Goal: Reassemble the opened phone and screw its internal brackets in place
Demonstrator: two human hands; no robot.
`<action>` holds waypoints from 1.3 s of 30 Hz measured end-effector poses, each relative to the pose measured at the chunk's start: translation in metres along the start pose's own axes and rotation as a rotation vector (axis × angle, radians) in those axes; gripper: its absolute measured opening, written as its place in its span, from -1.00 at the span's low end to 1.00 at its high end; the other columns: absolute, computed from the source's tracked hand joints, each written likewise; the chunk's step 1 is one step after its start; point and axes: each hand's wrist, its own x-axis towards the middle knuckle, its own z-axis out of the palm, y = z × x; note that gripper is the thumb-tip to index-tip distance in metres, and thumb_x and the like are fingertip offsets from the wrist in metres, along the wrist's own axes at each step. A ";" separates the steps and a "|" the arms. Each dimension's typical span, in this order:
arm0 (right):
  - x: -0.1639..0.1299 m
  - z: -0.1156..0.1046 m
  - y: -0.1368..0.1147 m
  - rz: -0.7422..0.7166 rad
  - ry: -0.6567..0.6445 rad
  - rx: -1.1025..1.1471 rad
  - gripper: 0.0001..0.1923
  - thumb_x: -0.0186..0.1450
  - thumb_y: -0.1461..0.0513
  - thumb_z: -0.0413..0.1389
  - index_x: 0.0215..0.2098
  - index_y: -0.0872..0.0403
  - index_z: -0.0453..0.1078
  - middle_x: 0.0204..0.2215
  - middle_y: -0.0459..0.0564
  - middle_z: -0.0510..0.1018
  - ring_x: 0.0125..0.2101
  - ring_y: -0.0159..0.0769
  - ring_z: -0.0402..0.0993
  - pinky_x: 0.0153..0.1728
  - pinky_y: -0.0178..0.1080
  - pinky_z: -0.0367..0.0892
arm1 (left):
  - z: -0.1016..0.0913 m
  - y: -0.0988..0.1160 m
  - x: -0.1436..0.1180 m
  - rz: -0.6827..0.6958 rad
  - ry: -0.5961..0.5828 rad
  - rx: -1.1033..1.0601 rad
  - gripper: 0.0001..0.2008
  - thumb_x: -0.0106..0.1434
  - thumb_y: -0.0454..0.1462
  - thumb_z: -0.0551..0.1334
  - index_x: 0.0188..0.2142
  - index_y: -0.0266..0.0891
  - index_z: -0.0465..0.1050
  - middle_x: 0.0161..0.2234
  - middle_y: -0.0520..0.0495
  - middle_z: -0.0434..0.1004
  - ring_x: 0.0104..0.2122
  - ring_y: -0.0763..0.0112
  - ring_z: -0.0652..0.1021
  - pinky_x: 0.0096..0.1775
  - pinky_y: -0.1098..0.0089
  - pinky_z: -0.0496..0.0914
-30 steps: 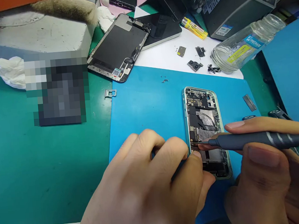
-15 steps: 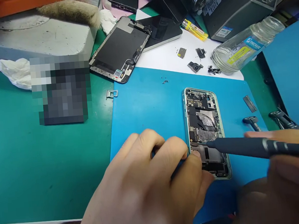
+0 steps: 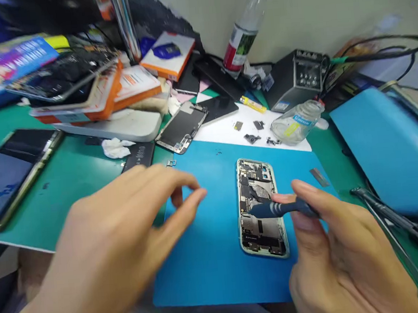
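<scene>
My right hand (image 3: 346, 242) grips a dark screwdriver (image 3: 271, 209) between thumb and fingers. The screwdriver points left, its tip over the left side of an opened phone (image 3: 268, 226); whether the tip touches is too fine to tell. Circuit boards and a bare metal area show inside the phone's pale green frame, which lies on a blue mat (image 3: 208, 243). Left of the phone, my left hand (image 3: 128, 230) hovers above the mat, slightly blurred. Its thumb and index finger curve toward each other, a small gap between them, and nothing visible is held.
A removed phone screen (image 3: 183, 127) lies behind the mat. Small phone parts rest on white paper (image 3: 224, 128) beside a tipped glass jar (image 3: 293, 125). Left are a battery (image 3: 140, 156), crumpled tissue (image 3: 116, 148) and another phone (image 3: 18, 166). Tweezers (image 3: 393, 243) lie right.
My left hand has let go of the phone and moved left. The screwdriver stays over the phone in my right hand. The view has risen and widened, showing more of the bench.
</scene>
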 end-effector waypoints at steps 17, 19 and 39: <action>-0.001 0.002 0.004 0.025 -0.006 0.214 -0.47 0.49 0.32 0.26 0.40 -0.05 0.42 0.09 0.00 0.64 0.02 -0.31 0.62 0.12 -0.21 0.56 | 0.053 0.020 0.084 0.109 -0.156 0.214 -0.77 0.59 -0.31 0.20 -0.09 -0.31 0.66 -0.04 -0.23 0.64 -0.03 0.14 0.61 -0.19 0.31 0.42; -0.003 -0.002 0.005 0.185 0.113 0.334 -0.48 0.48 0.30 0.28 0.37 -0.10 0.45 0.07 -0.03 0.64 -0.04 -0.32 0.63 0.07 -0.21 0.57 | 0.050 0.023 0.074 0.103 -0.158 0.134 -0.86 0.55 -0.30 0.29 -0.11 -0.28 0.66 -0.09 -0.16 0.65 -0.10 0.21 0.62 -0.18 0.33 0.43; -0.009 -0.017 0.006 0.573 0.291 0.594 -0.52 0.42 0.26 0.36 0.27 -0.18 0.54 0.07 -0.08 0.57 -0.03 -0.25 0.58 0.00 -0.11 0.60 | 0.062 0.056 -0.016 0.252 0.010 -0.040 -0.83 0.58 -0.25 0.30 -0.14 -0.19 0.69 -0.24 0.04 0.69 -0.30 0.42 0.64 -0.24 0.36 0.40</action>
